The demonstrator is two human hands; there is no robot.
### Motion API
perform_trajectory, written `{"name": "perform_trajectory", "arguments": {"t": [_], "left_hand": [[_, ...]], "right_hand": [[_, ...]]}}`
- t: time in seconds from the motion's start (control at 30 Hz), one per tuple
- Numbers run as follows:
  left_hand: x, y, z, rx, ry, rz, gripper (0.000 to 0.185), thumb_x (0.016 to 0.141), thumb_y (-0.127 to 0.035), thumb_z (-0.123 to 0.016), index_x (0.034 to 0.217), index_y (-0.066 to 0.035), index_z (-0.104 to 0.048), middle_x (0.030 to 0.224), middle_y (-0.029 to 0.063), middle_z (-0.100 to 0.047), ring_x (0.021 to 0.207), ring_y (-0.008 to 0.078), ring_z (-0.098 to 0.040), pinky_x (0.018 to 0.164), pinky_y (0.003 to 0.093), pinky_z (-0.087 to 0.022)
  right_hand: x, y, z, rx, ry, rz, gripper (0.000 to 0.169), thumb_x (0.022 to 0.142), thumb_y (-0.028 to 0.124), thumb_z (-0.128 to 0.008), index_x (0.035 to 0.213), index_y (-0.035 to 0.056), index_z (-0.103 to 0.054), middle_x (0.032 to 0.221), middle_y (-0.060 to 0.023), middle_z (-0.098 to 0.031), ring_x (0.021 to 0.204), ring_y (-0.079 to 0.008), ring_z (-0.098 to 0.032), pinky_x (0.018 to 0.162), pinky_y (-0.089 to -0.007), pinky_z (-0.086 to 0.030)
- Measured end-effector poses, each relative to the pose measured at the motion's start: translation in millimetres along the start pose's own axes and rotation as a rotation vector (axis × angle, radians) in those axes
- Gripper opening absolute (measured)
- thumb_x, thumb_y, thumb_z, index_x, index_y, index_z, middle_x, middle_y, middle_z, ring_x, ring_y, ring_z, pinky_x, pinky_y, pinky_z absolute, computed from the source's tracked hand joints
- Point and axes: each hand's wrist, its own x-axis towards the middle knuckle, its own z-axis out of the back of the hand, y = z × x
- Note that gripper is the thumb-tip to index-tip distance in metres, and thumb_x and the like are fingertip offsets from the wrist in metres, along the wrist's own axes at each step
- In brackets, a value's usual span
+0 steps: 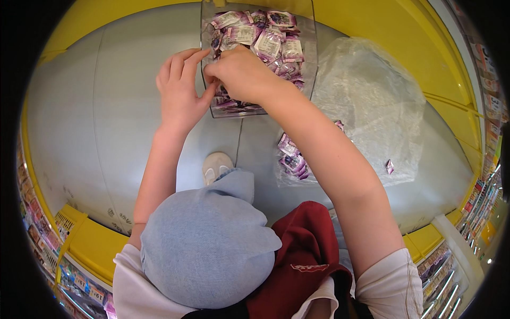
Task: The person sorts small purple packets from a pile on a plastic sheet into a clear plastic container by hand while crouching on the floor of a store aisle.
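Note:
A clear plastic bin [257,115] on the floor is filled with small purple-and-white wrapped packets [269,44]. My left hand [179,85] is at the bin's left wall, its fingers spread and the thumb tip close to my right hand. My right hand [239,75] reaches over the left side of the bin, fingers bent down at the packets; its fingertips are partly hidden, so a held packet cannot be made out. To the right of the bin lies a large clear plastic bag [366,107], with several more packets [294,161] at its near left part, partly behind my right forearm.
One single packet [389,166] lies at the bag's right part. Yellow shelf bases [402,48] curve around the grey floor [131,79]. Shelves of goods stand at both sides. My shoe [217,165] is below the bin, near my denim-covered knee [211,247].

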Motion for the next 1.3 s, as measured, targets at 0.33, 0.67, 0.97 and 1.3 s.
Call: {"name": "perform_trajectory", "arguments": {"t": [0.33,0.67,0.97,1.3], "left_hand": [[-7,-2,-13,0.096,0.074,0.024,0.074,0.075,-0.016,-0.087,0.144,-0.022,-0.060,0.160,0.0055,-0.044,0.151,0.0339,-0.036,0.120,0.0524,-0.031],[-7,-37,-23,-0.098,0.423,-0.246,0.061,0.086,-0.025,-0.081,0.141,-0.010,-0.061,0.127,0.0109,-0.066,0.121,0.0335,-0.060,0.108,0.0465,-0.045],[-24,-44,-29,-0.020,0.282,-0.176,0.063,0.084,-0.026,-0.083,0.141,-0.010,-0.061,0.136,0.0093,-0.063,0.132,0.0321,-0.056,0.116,0.0494,-0.040],[-11,-30,-27,0.122,0.355,-0.197,0.047,0.087,-0.023,-0.081,0.132,-0.017,-0.068,0.119,0.0026,-0.068,0.125,0.0233,-0.059,0.126,0.0564,-0.025]], "right_hand": [[-34,11,-19,0.397,-0.385,-0.212,0.029,0.077,0.004,-0.081,0.102,0.0053,-0.067,0.105,-0.0148,-0.072,0.089,-0.0361,-0.071,0.077,-0.0439,-0.058],[-251,-41,5,0.098,-0.178,-0.912,0.038,0.075,0.014,-0.091,0.103,0.0063,-0.067,0.097,-0.0105,-0.068,0.080,-0.0248,-0.067,0.073,-0.0346,-0.057],[-241,-9,-48,0.030,-0.004,-1.093,0.046,0.074,0.016,-0.090,0.115,0.0047,-0.073,0.123,-0.0144,-0.063,0.112,-0.0388,-0.066,0.092,-0.0468,-0.056],[-251,-50,29,0.405,-0.502,-0.877,0.015,0.088,0.013,-0.077,0.099,0.0033,-0.081,0.087,-0.0097,-0.076,0.082,-0.0215,-0.071,0.079,-0.0353,-0.054]]}}
